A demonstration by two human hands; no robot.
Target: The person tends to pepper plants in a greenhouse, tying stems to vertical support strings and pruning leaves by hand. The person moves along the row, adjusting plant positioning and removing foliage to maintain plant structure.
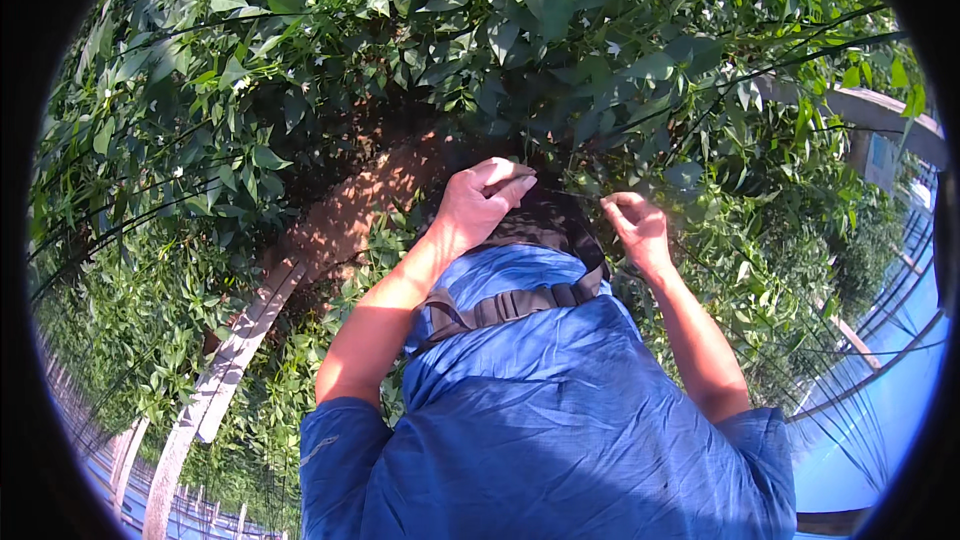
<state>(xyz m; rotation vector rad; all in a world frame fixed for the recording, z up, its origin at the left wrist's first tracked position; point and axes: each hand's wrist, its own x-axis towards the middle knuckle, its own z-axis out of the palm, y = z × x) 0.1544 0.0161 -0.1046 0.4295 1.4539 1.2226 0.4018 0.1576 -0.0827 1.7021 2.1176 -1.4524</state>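
Observation:
My left hand (pixel 484 202) is in front of my waist, thumb and index finger brought together at the tips. Whether anything small sits in that pinch is hard to make out. To its right, my right hand (pixel 639 231) has its fingers curled and its thumb and fingertip pinched on a thin strand (pixel 576 196). This strand runs faintly towards the left hand; its far end is lost in shade. Leafy green plants (pixel 510 37) with small white star-shaped flowers hang just beyond both hands. Below the hands lies a black fabric bag (pixel 536 221), worn at my waist on a buckled strap (pixel 517 305).
Dark wires or lines (pixel 810 56) cross the foliage on both sides. A pale concrete post (pixel 225 371) leans through the left, near bare reddish soil (pixel 352 202). Another concrete beam (pixel 885 116) stands at the upper right, with a small sign (pixel 881 161) below it.

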